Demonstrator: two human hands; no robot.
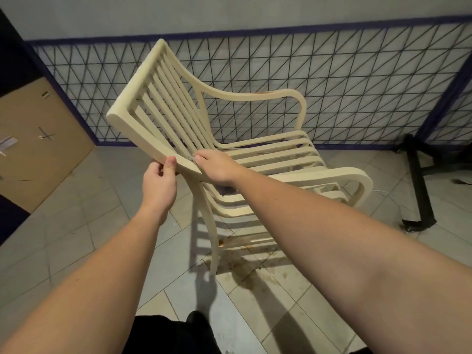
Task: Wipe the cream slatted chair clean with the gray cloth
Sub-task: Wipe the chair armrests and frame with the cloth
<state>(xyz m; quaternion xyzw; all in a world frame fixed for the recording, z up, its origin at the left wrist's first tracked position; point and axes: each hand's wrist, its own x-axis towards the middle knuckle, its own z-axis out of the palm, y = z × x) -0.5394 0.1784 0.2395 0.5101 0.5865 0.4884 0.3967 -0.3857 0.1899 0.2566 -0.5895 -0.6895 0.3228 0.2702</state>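
Tiled balcony — mesh railing [332, 85]

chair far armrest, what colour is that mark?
Rusty orange-brown stain on the cream armrest; head view.

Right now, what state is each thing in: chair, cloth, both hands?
cream slatted chair: tilted, backrest leaning toward the camera, held by its near side rail.
gray cloth: mostly hidden under the right hand, pressed against the chair frame.
left hand: grip closed round the side rail, thumb on top.
right hand: on the rail, covering the cloth.
floor: stained below the chair.
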